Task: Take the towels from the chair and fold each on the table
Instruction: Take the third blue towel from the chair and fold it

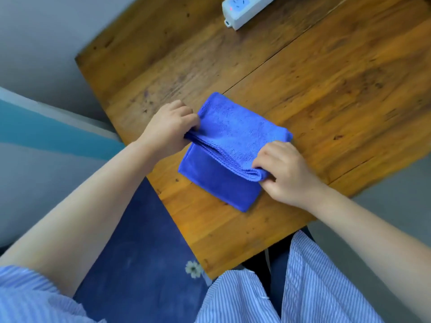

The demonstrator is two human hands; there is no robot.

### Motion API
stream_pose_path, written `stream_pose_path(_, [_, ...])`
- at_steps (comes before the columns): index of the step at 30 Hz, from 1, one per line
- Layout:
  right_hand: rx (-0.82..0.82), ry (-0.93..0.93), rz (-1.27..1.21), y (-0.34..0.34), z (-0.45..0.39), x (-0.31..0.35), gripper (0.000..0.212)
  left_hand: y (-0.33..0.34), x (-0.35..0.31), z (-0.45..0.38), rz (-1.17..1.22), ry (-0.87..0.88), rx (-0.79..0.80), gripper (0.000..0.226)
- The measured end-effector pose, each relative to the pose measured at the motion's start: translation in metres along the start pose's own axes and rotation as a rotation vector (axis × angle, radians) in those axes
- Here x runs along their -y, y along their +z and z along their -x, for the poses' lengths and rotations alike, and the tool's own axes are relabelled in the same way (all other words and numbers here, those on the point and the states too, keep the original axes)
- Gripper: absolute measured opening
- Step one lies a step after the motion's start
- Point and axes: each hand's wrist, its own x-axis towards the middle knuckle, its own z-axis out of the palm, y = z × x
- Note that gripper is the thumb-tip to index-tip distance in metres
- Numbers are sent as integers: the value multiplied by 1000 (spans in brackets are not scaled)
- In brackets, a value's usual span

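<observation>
Head view: I'm mid-fold — my left hand (169, 129) and right hand (283, 170) pinch the blue towel's (233, 136) ends on the table (326, 89). Next — lay it flat.

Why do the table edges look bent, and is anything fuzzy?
Head view: the wide lens bends the table edges; the blue towel and both hands look fairly sharp; the power strip at the top edge is softer; light is even, without glare.

The power strip (245, 10) beyond the towel (233, 145) is cut off by the top edge. Fingertips of both hands tuck into the towel's fold, unseen. The chair is outside view.
</observation>
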Motion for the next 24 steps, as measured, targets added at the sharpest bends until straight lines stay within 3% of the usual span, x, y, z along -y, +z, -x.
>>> stream_pose_path(5, [134, -73, 119, 44, 29, 26, 20, 26, -1, 46, -169, 102, 54, 11])
stream_pose_path(10, [225, -51, 218, 61, 45, 28, 16, 49, -9, 68, -224, 79, 32, 26])
stream_pose_path(12, [251, -41, 249, 66, 47, 28, 18, 54, -13, 72, -214, 42, 97, 31])
stream_pose_path(15, [244, -66, 243, 69, 54, 25, 29, 59, -20, 77, -140, -20, 149, 38])
stream_pose_path(18, [149, -39, 305, 57, 50, 12, 44, 60, -22, 80, -86, -86, 136, 30])
stream_pose_path(20, [107, 40, 364, 43, 41, 0, 48, 60, -25, 79, -108, -151, 43, 16])
stream_pose_path(24, [178, 213, 494, 34, 14, -9, 46, 64, -54, 59, 44, -488, -202, 36])
